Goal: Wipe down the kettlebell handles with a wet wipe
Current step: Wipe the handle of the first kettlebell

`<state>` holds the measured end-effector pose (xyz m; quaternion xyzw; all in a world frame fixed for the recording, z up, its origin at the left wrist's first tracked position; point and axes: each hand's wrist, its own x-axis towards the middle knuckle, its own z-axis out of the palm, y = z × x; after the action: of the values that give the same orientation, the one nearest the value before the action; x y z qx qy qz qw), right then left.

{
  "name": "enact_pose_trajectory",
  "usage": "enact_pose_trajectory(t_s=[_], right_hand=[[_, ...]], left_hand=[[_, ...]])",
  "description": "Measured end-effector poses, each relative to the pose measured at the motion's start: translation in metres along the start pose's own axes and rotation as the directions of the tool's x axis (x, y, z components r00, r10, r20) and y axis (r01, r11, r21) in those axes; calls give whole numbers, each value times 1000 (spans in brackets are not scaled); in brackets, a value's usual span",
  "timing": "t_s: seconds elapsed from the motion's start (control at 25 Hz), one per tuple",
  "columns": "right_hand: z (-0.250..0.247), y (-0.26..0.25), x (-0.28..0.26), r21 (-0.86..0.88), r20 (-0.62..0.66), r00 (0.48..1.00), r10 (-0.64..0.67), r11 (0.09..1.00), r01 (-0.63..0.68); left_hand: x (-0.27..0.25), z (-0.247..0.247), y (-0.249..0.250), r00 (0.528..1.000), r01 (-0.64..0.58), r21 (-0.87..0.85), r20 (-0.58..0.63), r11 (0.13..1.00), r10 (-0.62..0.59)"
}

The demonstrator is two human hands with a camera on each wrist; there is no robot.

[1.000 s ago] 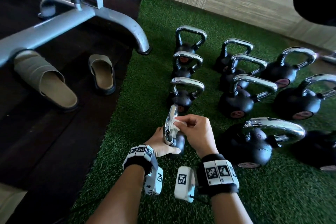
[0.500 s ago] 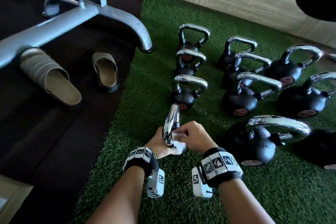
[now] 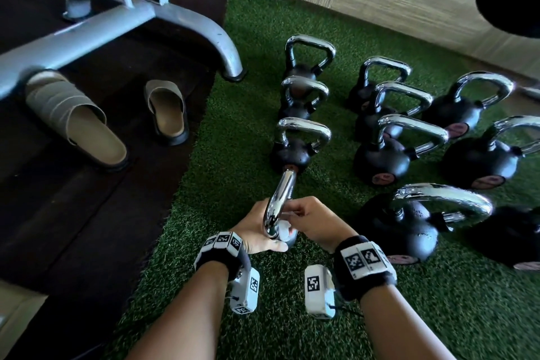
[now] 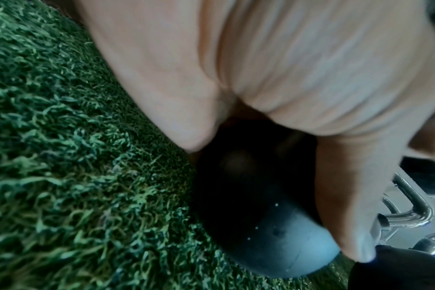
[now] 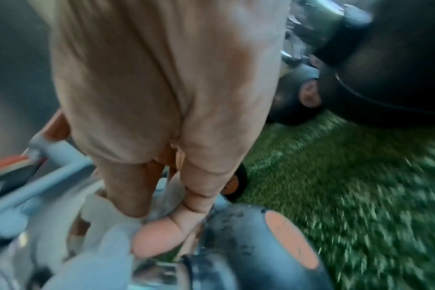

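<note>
Two hands work on the nearest small kettlebell (image 3: pixel 287 238), which stands on the green turf (image 3: pixel 251 137) at the near end of the left-most row. Its chrome handle (image 3: pixel 279 199) is seen edge-on, rising away from the person. The left hand (image 3: pixel 254 231) curls round the black ball from the left side, thumb laid across its near face. The right hand (image 3: pixel 312 221) curls its fingers round a white wet wipe (image 3: pixel 284 226) and presses it against the lower part of the handle, by the ball. Three more small kettlebells (image 3: pixel 295 143) stand in line beyond, the nearest just past the handle's top. A larger kettlebell (image 3: pixel 409 222) stands near on the right, with a strip of bare turf between it and the right wrist. To the left, the turf's edge runs diagonally close beside the left hand, meeting a dark floor (image 3: pixel 73 213) where a pair of slippers (image 3: pixel 166 108) and a grey machine frame (image 3: pixel 117 17) stand.
</note>
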<state>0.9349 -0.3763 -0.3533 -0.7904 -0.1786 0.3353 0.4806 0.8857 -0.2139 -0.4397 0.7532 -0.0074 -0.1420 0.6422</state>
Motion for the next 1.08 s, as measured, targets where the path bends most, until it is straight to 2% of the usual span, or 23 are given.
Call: enact_pose_trajectory(t_s=[0.08, 0.16, 0.24, 0.32, 0.4, 0.48, 0.6, 0.72, 0.88, 1.0, 1.08], right_hand=[[3, 2, -7, 316, 9, 1000, 20, 948, -22], [4, 5, -8, 580, -12, 998, 61, 814, -43], [3, 6, -8, 720, -42, 996, 75, 694, -22], [5, 7, -9, 776, -46, 996, 76, 631, -13], [7, 7, -10, 775, -79, 992, 94, 632, 2], [8, 7, -6, 768, -171, 977, 131, 638, 49], [12, 7, -3, 762, -300, 940, 163, 634, 134], [17, 7, -6, 679, -378, 917, 127, 712, 181], [15, 3, 1, 529, -598, 789, 140, 808, 257], [18, -2, -3, 456, -641, 761, 101, 848, 271], [14, -5, -1, 397, -689, 718, 101, 881, 258]], left_hand=[[3, 2, -5, 1000, 21, 30, -22, 999, -20], [9, 3, -8, 999, 31, 80, -17, 996, -30], [18, 3, -8, 999, 39, 115, -13, 993, -38], [25, 5, -14, 999, 36, 128, 4, 991, -37], [25, 8, -17, 1000, 18, 158, -9, 987, -17], [21, 8, -14, 997, 2, 158, -70, 987, 9], [22, 7, -15, 995, -27, 141, -93, 990, 40], [23, 10, -24, 993, -9, 160, -114, 987, 28], [26, 14, -31, 991, 12, 189, -132, 982, 14], [25, 12, -35, 990, 6, 170, -143, 985, 19], [25, 13, -37, 988, 5, 173, -152, 985, 21]])
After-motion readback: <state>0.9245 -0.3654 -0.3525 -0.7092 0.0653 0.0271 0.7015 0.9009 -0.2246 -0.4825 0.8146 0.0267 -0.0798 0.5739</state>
